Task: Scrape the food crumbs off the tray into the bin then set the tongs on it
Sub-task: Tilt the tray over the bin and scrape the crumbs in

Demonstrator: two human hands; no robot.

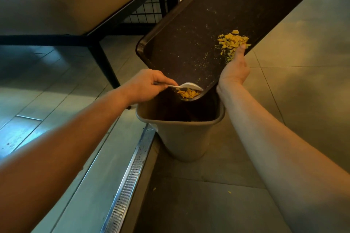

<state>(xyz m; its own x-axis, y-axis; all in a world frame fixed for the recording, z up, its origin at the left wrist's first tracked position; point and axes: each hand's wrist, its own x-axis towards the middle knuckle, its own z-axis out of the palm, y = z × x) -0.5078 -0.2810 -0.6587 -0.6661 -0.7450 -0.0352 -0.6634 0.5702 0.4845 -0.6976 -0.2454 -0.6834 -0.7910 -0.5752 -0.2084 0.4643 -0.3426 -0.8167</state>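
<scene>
A dark brown tray is tilted down over a beige bin on the floor. My right hand grips the tray's right edge, thumb on top beside a heap of yellow crumbs. My left hand pinches the handle of a white plastic utensil, spoon-like at its tip, which rests at the tray's lowest corner. A second clump of crumbs lies at that corner, just over the bin's opening. Whether the utensil is the tongs I cannot tell.
A tan bench or seat with a black metal frame and leg stands to the left. A metal floor drain strip runs diagonally past the bin. The floor is tiled, with a few stray crumbs near the bin.
</scene>
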